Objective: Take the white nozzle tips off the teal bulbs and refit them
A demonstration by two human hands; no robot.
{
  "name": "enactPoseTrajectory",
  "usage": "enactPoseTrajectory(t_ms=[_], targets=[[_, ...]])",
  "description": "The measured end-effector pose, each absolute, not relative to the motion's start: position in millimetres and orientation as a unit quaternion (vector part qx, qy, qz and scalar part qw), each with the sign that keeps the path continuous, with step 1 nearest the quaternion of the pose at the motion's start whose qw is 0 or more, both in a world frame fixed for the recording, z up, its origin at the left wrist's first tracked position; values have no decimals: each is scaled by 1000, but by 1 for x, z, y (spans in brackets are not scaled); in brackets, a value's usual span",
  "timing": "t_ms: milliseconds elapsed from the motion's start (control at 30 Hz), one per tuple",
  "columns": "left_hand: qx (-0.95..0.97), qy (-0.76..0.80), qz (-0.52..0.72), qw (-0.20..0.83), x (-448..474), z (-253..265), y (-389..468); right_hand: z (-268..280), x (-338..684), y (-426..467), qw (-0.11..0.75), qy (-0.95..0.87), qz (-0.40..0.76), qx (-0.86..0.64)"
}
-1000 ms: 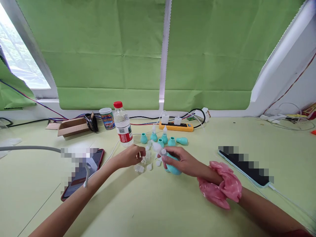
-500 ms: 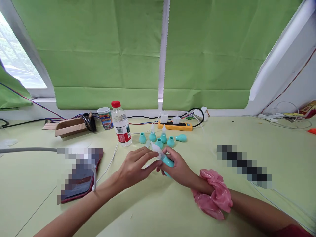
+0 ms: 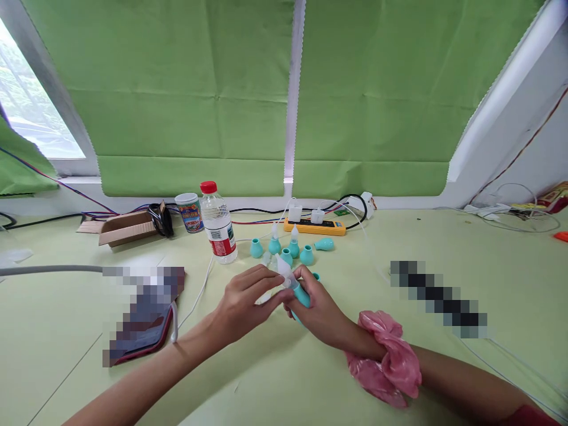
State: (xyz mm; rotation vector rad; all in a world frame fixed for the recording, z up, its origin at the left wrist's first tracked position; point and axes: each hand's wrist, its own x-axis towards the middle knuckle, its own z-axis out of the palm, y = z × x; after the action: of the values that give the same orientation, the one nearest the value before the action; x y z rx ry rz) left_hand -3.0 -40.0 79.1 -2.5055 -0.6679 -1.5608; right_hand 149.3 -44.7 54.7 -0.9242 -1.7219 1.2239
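My right hand (image 3: 322, 307) is wrapped round the teal bulb (image 3: 302, 294) of a nasal aspirator. With finger and thumb, my left hand (image 3: 246, 302) pinches the clear soft nozzle (image 3: 285, 269) at the bulb's top end. The nozzle points up and away, slightly left. Just beyond my hands stand several teal bulbs, among them an open-topped bulb (image 3: 256, 248) and a bulb with a nozzle fitted (image 3: 294, 244). One bulb (image 3: 324, 244) lies on its side. Part of another teal bulb (image 3: 316, 276) shows behind my right hand. Loose clear pieces (image 3: 266, 258) lie left of the held nozzle.
A red-capped bottle (image 3: 218, 228), a printed can (image 3: 190, 213) and a cardboard box (image 3: 132, 229) stand at the back left. A yellow power strip (image 3: 328, 226) lies behind the bulbs. A phone (image 3: 151, 331) and cables are on the left; a blurred dark object (image 3: 439, 299) is on the right.
Both hands have shifted slightly, and the held aspirator is turned a little more upright. The lying bulb has moved slightly, and a teal bulb now shows behind my right hand.
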Motion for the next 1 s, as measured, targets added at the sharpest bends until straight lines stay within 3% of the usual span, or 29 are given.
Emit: enactPoseTrajectory(t_ms=[133, 233, 367, 500, 633, 733, 900, 1000], targets=[[-799, -291, -506, -142, -2, 83, -40, 55, 149, -46, 395, -683, 494, -367], [-797, -309, -488, -179, -1, 83, -40, 54, 148, -46, 397, -671, 502, -375], [-817, -270, -508, 31, 2, 71, -41, 49, 144, -44, 421, -666, 475, -391], [-830, -231, -444, 246, 1, 55, -40, 44, 141, -44, 451, -667, 444, -392], [-838, -236, -404, 281, 2, 53, -44, 43, 142, -43, 459, -688, 391, -404], [-838, -307, -435, 121, 4, 65, -47, 46, 144, -42, 453, -677, 427, -392], [-673, -395, -403, -479, -4, 88, -38, 57, 145, -38, 397, -602, 632, -284], [-542, -330, -364, -682, -13, 92, -29, 61, 144, -37, 396, -556, 687, -247]])
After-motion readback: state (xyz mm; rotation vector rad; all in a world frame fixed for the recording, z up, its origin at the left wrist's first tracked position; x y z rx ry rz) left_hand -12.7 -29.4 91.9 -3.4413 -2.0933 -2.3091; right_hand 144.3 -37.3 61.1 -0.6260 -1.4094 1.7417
